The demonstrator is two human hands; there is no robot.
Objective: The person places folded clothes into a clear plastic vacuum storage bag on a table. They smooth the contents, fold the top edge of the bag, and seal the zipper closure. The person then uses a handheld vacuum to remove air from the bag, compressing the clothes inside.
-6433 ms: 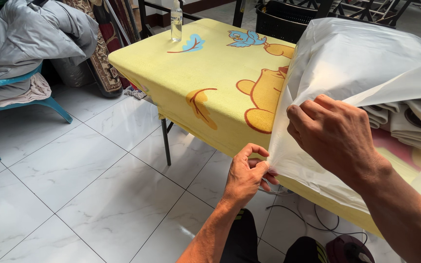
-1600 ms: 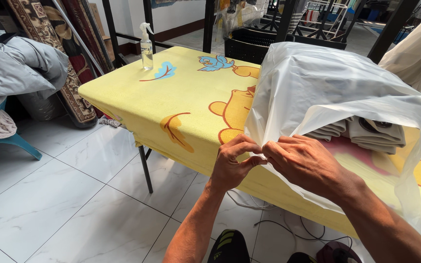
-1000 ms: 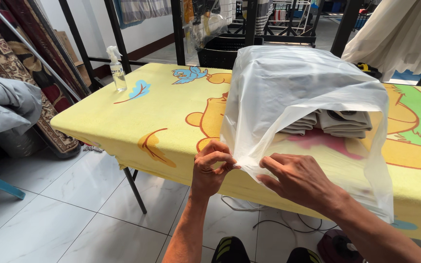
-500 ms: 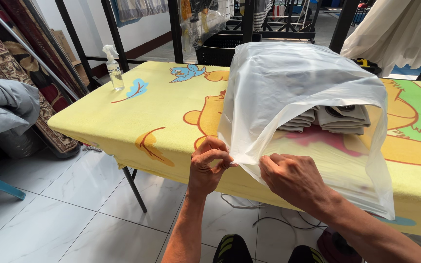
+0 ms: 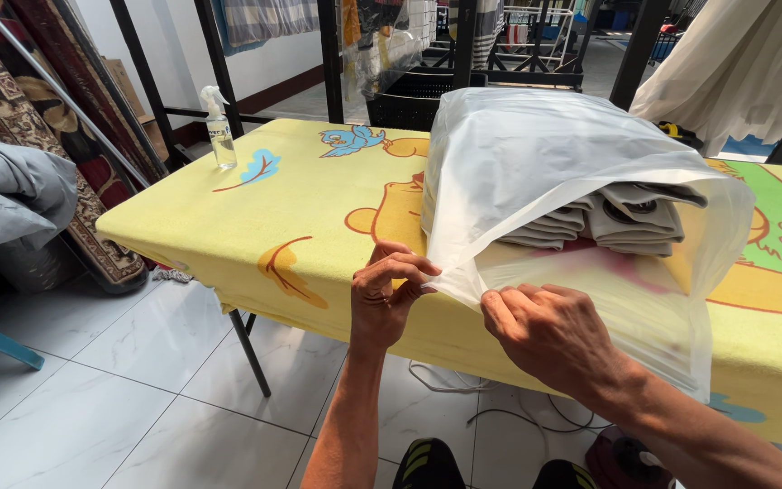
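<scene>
Plastic bag (image 5: 536, 163) edge pinched by left hand (image 5: 382, 299), seemingly right hand (image 5: 549, 330) too.

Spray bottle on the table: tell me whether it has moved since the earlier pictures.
No. The spray bottle stands at the same far-left corner of the yellow table cover, beside the blue leaf print. Only the head camera's view has shifted.

Home laundry area, padded ironing table (image 5: 228, 235), spray bottle (image 5: 220, 129), hanging clothes (image 5: 735, 63), tiled floor (image 5: 119, 389)
</scene>
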